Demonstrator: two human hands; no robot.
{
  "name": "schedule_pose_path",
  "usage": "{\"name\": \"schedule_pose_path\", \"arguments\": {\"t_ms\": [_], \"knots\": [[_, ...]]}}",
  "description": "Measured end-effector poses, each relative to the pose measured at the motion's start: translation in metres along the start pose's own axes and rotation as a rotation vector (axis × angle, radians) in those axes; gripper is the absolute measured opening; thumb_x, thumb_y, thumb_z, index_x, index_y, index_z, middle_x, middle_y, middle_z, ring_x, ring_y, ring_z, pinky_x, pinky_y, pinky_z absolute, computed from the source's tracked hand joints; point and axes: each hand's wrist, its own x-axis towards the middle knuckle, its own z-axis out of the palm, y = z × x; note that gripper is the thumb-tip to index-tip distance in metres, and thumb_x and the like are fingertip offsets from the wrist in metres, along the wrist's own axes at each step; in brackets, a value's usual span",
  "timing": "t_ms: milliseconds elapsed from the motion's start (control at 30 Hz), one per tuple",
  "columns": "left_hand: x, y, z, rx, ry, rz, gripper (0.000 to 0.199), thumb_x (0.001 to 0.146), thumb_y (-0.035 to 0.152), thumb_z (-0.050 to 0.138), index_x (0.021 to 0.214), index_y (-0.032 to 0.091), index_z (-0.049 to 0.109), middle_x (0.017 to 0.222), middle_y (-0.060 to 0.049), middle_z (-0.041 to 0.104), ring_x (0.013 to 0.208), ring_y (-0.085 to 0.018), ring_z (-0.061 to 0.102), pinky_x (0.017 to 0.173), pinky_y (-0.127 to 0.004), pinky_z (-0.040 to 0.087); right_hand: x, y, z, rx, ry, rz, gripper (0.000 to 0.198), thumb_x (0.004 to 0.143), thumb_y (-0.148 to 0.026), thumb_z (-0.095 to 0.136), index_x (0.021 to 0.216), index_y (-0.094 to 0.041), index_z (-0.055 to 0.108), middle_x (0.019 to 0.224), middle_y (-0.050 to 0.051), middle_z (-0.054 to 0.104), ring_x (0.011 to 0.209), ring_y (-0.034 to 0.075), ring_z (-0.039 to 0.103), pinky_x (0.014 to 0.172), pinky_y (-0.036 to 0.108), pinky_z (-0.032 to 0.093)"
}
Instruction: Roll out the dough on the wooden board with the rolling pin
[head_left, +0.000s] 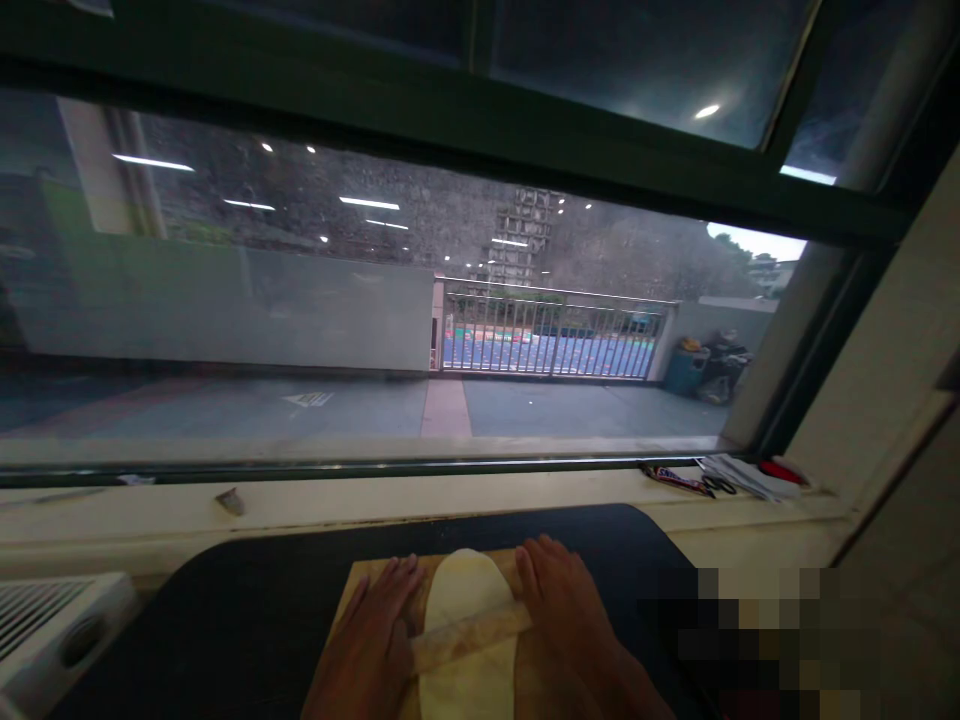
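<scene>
Your left hand [375, 645] and right hand [566, 615] lie flat, fingers spread, on the rolling pin [469, 637] across the dough [465, 600], already a long oval on the wooden board [360, 580]; more thinning looks left.

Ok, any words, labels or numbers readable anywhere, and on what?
No text can be read.
Packet on the sill: printing too blurred.
Road marking outside: shape only, unreadable.
Nothing printed on the dough, rolling pin or board.
</scene>
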Motion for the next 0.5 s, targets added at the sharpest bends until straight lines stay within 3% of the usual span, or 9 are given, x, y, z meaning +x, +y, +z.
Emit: {"name": "schedule_pose_path", "arguments": {"t_ms": [133,267,367,500], "knots": [[-0.001,-0.006,0.007,0.001,0.005,0.045,0.056,0.089,0.013,0.041,0.143,0.026,0.051,0.15,0.0,0.049,0.139,-0.019,0.045,0.116,-0.04,0.039,-0.008,0.007,0.023,-0.008,0.025,-0.017,0.037,0.104,-0.023,0.03,0.095,-0.025,0.066,0.099,0.004,0.072,0.092,0.021,0.066,0.082,0.036,0.04],[0.002,-0.002,0.0,0.031,0.074,0.073,0.053,0.092,0.015,0.04,0.142,0.023,0.052,0.148,-0.002,0.052,0.136,-0.02,0.05,0.114,-0.036,0.041,-0.037,0.014,0.03,-0.133,0.053,-0.151,0.034,0.097,-0.02,0.037,0.09,-0.027,0.069,0.1,0.005,0.073,0.089,0.024,0.067,0.075,0.037,0.042],[0.006,0.005,-0.005,0.062,0.116,0.121,0.049,0.092,0.017,0.041,0.138,0.022,0.058,0.144,-0.004,0.057,0.133,-0.021,0.053,0.112,-0.037,0.044,-0.044,0.012,0.022,-0.157,0.053,-0.211,0.031,0.094,-0.018,0.04,0.085,-0.026,0.068,0.087,0.003,0.072,0.079,0.023,0.068,0.069,0.035,0.042],[0.008,0.007,-0.005,0.111,0.11,0.136,0.049,0.089,0.017,0.042,0.134,0.023,0.061,0.141,-0.004,0.06,0.13,-0.023,0.056,0.109,-0.04,0.047,-0.021,-0.005,-0.004,-0.046,0.023,-0.137,0.031,0.098,-0.021,0.042,0.081,-0.025,0.068,0.08,0.001,0.072,0.073,0.018,0.068,0.065,0.029,0.039]]}}
